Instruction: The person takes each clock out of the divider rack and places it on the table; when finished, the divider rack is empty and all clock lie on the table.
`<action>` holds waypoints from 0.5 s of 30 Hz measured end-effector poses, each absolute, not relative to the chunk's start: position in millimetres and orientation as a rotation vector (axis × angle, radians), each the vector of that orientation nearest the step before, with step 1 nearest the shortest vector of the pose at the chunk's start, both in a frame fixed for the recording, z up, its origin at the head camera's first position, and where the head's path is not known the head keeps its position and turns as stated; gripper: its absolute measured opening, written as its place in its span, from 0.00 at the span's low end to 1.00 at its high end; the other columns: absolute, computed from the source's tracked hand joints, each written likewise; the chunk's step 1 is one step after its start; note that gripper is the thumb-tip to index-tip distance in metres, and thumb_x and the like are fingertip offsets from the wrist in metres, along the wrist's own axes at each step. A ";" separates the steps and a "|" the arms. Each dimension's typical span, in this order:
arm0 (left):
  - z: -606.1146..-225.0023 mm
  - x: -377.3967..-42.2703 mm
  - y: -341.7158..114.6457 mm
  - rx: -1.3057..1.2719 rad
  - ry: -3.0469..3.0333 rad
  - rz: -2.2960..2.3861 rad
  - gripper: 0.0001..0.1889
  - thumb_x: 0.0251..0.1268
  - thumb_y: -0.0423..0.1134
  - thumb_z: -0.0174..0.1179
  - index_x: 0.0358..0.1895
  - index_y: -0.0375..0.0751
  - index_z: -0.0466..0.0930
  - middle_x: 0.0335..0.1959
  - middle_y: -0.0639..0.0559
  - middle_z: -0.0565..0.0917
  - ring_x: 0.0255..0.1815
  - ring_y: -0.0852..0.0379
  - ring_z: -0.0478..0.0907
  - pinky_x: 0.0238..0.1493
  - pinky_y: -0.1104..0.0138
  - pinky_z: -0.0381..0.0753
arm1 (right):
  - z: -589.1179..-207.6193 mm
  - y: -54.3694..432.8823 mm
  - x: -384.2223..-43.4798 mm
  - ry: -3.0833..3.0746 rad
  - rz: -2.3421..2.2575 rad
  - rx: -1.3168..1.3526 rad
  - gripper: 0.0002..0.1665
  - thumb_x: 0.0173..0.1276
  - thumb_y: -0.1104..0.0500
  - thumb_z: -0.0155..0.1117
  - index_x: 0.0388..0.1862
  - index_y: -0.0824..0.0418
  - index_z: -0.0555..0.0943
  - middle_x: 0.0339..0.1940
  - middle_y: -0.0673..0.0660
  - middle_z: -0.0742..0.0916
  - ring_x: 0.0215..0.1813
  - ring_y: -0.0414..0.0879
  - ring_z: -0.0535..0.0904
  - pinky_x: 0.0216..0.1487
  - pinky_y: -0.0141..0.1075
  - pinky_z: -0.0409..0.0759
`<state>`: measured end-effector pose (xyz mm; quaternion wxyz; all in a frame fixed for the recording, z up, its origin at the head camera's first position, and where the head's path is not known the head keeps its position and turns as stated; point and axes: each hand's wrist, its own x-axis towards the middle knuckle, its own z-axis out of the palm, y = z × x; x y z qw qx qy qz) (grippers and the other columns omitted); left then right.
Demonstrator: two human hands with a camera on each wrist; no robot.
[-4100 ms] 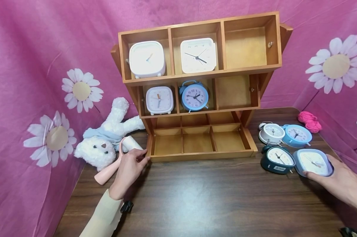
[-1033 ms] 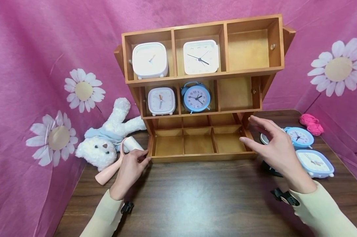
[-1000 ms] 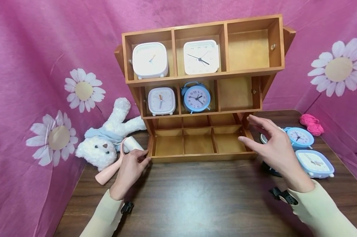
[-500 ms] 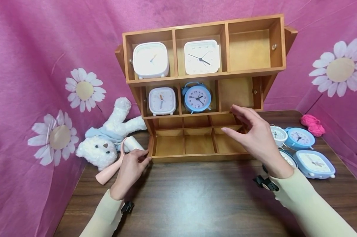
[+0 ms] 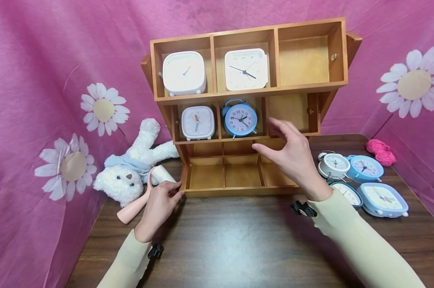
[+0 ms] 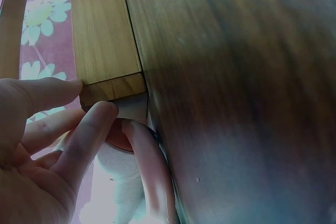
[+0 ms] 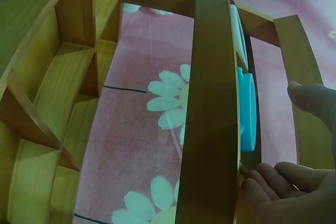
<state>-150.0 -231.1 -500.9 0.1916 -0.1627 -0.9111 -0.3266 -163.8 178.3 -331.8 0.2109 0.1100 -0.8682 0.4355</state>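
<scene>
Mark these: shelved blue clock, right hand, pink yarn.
Shelved blue clock [image 5: 241, 119]: head view, middle of its dial.
Right hand [image 5: 294, 156]: head view, back of the hand.
Pink yarn [image 5: 380, 152]: head view, middle of the bundle.

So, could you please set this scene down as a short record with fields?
Left hand: holds the lower left corner of the wooden rack
Right hand: holds nothing, fingers apart, in front of the middle row's right compartment
Top row: rounded white clock left, square white clock middle
Middle row: small white clock left, blue alarm clock middle
Table, right side: white bell clock, round blue clock, dark clock, pale blue square clock, pink yarn
Table, left side: white teddy bear, lying down
</scene>
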 end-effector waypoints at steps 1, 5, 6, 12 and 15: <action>-506.5 -153.0 -233.5 -0.450 -2.569 -0.914 0.17 0.72 0.47 0.77 0.55 0.40 0.96 0.45 0.44 0.95 0.38 0.59 0.89 0.37 0.67 0.86 | -332.1 177.2 -164.9 -2.408 1.200 0.303 0.48 0.65 0.50 0.88 0.81 0.59 0.79 0.77 0.61 0.85 0.77 0.61 0.81 0.77 0.60 0.78; -514.2 -156.9 -236.4 -0.427 -2.603 -0.891 0.17 0.71 0.48 0.79 0.55 0.42 0.96 0.46 0.45 0.95 0.39 0.60 0.90 0.38 0.67 0.86 | -331.7 173.4 -167.1 -2.388 1.200 0.301 0.47 0.64 0.50 0.88 0.80 0.60 0.80 0.76 0.61 0.85 0.75 0.60 0.82 0.76 0.59 0.78; -515.3 -157.9 -236.5 -0.423 -2.594 -0.891 0.16 0.71 0.47 0.79 0.54 0.42 0.96 0.45 0.45 0.95 0.39 0.60 0.89 0.38 0.69 0.86 | -331.5 172.4 -167.7 -2.384 1.202 0.302 0.47 0.64 0.51 0.88 0.80 0.60 0.80 0.76 0.61 0.85 0.74 0.60 0.83 0.75 0.58 0.78; -480.5 -140.9 -221.0 -0.447 -2.582 -0.907 0.14 0.72 0.39 0.76 0.54 0.35 0.95 0.44 0.39 0.95 0.39 0.52 0.90 0.39 0.63 0.88 | -329.6 163.2 -172.7 -2.369 1.242 0.311 0.48 0.64 0.52 0.88 0.81 0.60 0.79 0.76 0.61 0.85 0.72 0.60 0.84 0.74 0.56 0.80; -487.7 -143.7 -224.5 -0.459 -2.562 -0.909 0.15 0.75 0.43 0.75 0.54 0.36 0.95 0.44 0.41 0.95 0.39 0.56 0.90 0.39 0.65 0.87 | -328.0 157.0 -174.3 -2.368 1.246 0.300 0.49 0.64 0.53 0.88 0.81 0.62 0.78 0.76 0.63 0.85 0.72 0.62 0.83 0.75 0.58 0.81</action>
